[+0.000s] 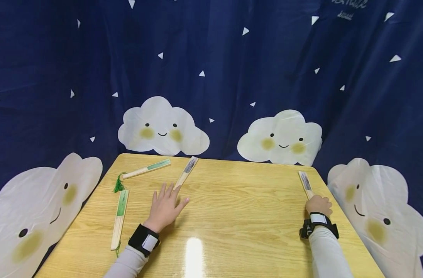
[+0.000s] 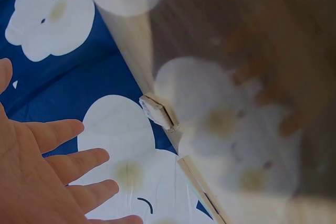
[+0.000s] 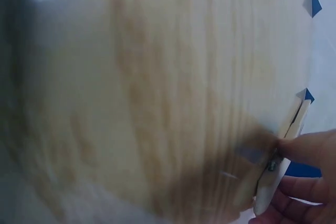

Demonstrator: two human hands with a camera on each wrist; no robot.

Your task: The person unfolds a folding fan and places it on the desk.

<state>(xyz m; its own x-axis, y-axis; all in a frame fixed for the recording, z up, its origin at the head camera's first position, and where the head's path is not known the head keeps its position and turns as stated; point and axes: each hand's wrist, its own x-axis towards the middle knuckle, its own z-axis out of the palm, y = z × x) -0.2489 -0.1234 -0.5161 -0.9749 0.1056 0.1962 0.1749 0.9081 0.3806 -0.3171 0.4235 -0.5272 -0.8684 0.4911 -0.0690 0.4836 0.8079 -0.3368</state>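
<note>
My right hand (image 1: 318, 205) is at the right side of the table, pinching the near end of a folded hand fan (image 1: 305, 181) with a grey-black picture. In the right wrist view, thumb and fingers close on both sides of that folding fan (image 3: 281, 156). With fingers spread, my left hand (image 1: 165, 208) is over the left half of the table. Its fingertips are near the lower end of another dark-pictured folding fan (image 1: 186, 172); I cannot tell whether they touch. The left wrist view shows the palm and straight fingers (image 2: 86, 161), holding nothing.
Two folded fans with green panels lie at the left: one slanted (image 1: 147, 169) with a green tassel (image 1: 119, 184), the other (image 1: 119, 220) lengthwise nearer me. The glossy wooden table (image 1: 246, 208) meets a dark blue curtain (image 1: 225, 77) with white clouds at the back and sides.
</note>
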